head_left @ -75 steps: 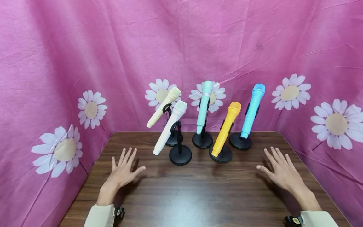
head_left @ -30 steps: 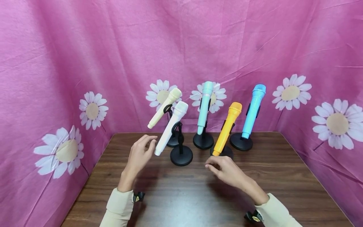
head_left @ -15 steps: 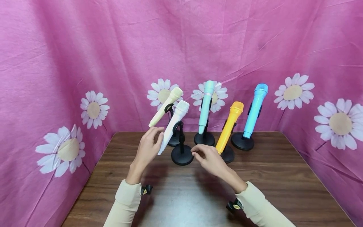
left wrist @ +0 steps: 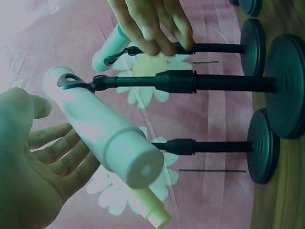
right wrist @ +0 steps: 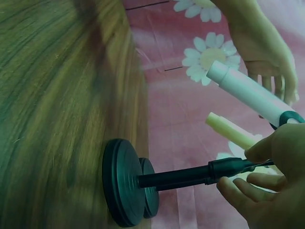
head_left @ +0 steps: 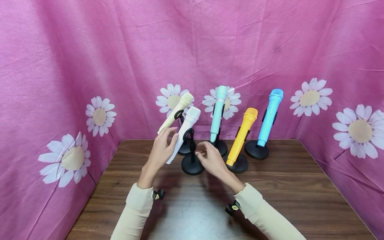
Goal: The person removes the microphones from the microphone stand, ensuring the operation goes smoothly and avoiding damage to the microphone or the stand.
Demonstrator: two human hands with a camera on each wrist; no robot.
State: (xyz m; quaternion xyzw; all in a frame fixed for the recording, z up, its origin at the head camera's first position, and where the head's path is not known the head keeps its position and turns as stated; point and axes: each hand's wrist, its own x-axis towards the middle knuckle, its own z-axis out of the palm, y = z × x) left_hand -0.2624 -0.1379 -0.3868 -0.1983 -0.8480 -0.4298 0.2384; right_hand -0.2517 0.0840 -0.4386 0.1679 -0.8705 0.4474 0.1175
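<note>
A white microphone (head_left: 185, 130) leans in the clip of a black stand (head_left: 192, 163) near the table's middle. My left hand (head_left: 162, 148) is beside its handle; in the left wrist view the fingers lie behind the white microphone (left wrist: 107, 129), thumb apart from it. My right hand (head_left: 211, 158) is at the right of the same stand; in the right wrist view its thumb and fingers surround the upper pole (right wrist: 226, 168) with gaps showing, so contact is unclear. Just behind, a cream microphone (head_left: 177, 111) tilts on another stand, partly hidden by the left hand.
A mint microphone (head_left: 218, 111), a yellow microphone (head_left: 243, 135) and a blue microphone (head_left: 270, 116) stand on black stands to the right. The wooden table (head_left: 192, 213) ends at a pink flowered curtain (head_left: 192, 50) behind and on both sides.
Both hands have left their flat, spread pose at the table's sides and moved inward. The left has come up to the white microphone, the right past the yellow microphone to the white one's stand.
</note>
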